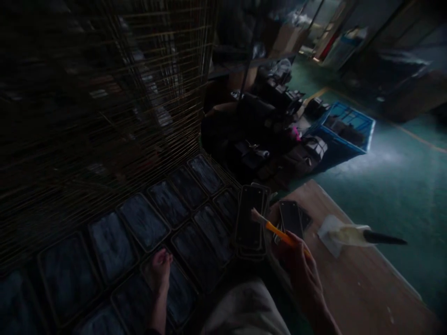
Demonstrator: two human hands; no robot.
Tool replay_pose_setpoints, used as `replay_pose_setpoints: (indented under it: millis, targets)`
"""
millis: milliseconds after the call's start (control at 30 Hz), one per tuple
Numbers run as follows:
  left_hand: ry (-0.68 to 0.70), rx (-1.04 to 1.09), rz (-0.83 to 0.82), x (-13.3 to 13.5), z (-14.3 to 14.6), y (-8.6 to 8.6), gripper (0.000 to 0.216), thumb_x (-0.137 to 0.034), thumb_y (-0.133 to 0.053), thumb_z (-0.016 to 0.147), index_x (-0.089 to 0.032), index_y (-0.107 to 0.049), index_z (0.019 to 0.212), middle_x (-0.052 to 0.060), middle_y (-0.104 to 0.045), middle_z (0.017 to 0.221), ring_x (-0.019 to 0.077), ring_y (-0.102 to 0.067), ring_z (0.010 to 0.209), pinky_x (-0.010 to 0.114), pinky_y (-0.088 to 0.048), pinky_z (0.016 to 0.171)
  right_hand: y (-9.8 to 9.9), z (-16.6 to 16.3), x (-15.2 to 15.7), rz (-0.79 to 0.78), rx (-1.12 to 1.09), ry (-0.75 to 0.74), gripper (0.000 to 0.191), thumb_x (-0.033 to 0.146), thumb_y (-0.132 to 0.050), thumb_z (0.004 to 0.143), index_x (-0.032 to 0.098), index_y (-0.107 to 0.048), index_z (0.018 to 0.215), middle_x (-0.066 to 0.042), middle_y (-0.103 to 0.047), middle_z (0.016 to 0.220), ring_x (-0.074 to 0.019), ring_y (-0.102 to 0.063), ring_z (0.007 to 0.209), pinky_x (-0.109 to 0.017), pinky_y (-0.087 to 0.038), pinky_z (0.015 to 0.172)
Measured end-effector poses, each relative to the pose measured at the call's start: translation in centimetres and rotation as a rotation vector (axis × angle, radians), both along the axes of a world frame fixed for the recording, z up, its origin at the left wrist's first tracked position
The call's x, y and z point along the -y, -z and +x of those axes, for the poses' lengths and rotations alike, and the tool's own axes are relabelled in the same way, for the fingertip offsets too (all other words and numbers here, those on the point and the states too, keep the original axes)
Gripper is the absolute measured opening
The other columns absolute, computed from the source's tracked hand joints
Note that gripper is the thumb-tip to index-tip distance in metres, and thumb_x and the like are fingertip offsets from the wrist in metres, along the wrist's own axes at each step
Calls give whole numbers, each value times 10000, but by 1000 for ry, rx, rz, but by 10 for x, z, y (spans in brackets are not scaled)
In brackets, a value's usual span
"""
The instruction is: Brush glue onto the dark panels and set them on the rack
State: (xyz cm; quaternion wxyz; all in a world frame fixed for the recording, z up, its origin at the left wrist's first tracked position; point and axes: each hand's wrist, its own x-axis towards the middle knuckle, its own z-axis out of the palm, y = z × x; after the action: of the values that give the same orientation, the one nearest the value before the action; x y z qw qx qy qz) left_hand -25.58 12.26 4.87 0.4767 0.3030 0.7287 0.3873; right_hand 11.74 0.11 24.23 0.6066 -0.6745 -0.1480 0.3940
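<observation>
W/ R hand gripping brush over dark panel, just right of ctr, light, even strokes prob. best; L hand, lower ctr-left, fingers half-curled, can't tell if holding anything.

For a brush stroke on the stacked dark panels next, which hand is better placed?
Right, most likely: the right hand holds the orange-handled brush, its bristles over or against the stacked dark panels. The left hand is farther off, over the laid-out panels.

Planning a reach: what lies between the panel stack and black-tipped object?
Head view: dark plates on the table, and the orange brush in the right hand.
</observation>
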Motion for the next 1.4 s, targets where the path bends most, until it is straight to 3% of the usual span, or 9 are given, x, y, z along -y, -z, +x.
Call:
replay_pose_setpoints:
  millis: [67, 133, 267, 367, 433, 533, 833, 1033, 1400]
  targets:
    - [28, 73, 22, 14, 34, -30, 362, -423, -762, 616, -183, -626, 850, 4, -660, 690, 162, -657, 584, 274, -560, 548, -9, 1, 7, 69, -232, 63, 422, 524, -614, 848, 261, -607, 1177, 13, -595, 727, -119, -566, 600, -220, -496, 497]
    - [166, 158, 41, 29, 74, -70, 444, -486, -782, 590, -172, -658, 878, 29, -676, 722, 177, -664, 611, 282, -565, 556, -12, 6, 14, 138, -438, 99, 400, 504, -671, 812, 260, -620, 1126, 38, -554, 673, -99, -540, 577, -205, -500, 500]
    - [434, 228, 135, 60, 154, -167, 386, -506, -693, 735, -170, -690, 924, 31, -671, 691, 173, -655, 653, 269, -555, 614, -19, 23, 31, 234, -751, 129, 368, 443, -741, 771, 265, -611, 1066, 80, -479, 611, -46, -456, 499, -144, -444, 456]
    - [590, 243, 227, 84, 204, -233, 320, -449, -634, 819, -187, -693, 992, 37, -683, 761, 178, -656, 731, 269, -545, 692, -34, 37, 52, 329, -823, 101, 337, 430, -725, 795, 265, -594, 1059, 100, -426, 579, -28, -397, 456, -125, -390, 420]
    - [658, 265, 290, 99, 231, -266, 289, -419, -627, 835, -193, -695, 1001, 42, -684, 796, 187, -655, 768, 272, -538, 718, -43, 46, 69, 378, -858, 93, 321, 409, -720, 808, 257, -591, 1059, 108, -413, 570, -23, -383, 441, -125, -385, 417]
    - [743, 277, 384, 121, 265, -298, 246, -384, -631, 841, -193, -707, 976, 45, -677, 804, 185, -649, 762, 265, -531, 709, -50, 60, 95, 485, -962, 84, 290, 365, -736, 802, 240, -601, 1027, 128, -371, 535, -5, -335, 392, -108, -360, 398]
    - [988, 129, 691, 173, 335, -335, 172, -251, -575, 893, -199, -675, 1022, 35, -653, 872, 148, -651, 783, 240, -544, 701, -45, 102, 162, 747, -1163, 100, 174, 200, -680, 858, 220, -629, 1023, 129, -463, 552, 18, -384, 399, -91, -340, 420]
    - [1109, 41, 890, 194, 367, -342, 211, -146, -600, 869, -226, -654, 1056, 17, -648, 922, 124, -634, 832, 219, -520, 735, -46, 125, 189, 830, -1233, 143, 232, 135, -671, 856, 197, -617, 1073, 135, -487, 556, 28, -418, 405, -83, -337, 417]
    - [1171, 28, 972, 208, 403, -348, 228, -114, -585, 870, -215, -653, 1062, 25, -654, 940, 129, -632, 863, 226, -511, 762, -44, 147, 212, 834, -1245, 131, 206, 166, -645, 884, 182, -602, 1084, 136, -470, 556, 21, -406, 402, -107, -338, 427]
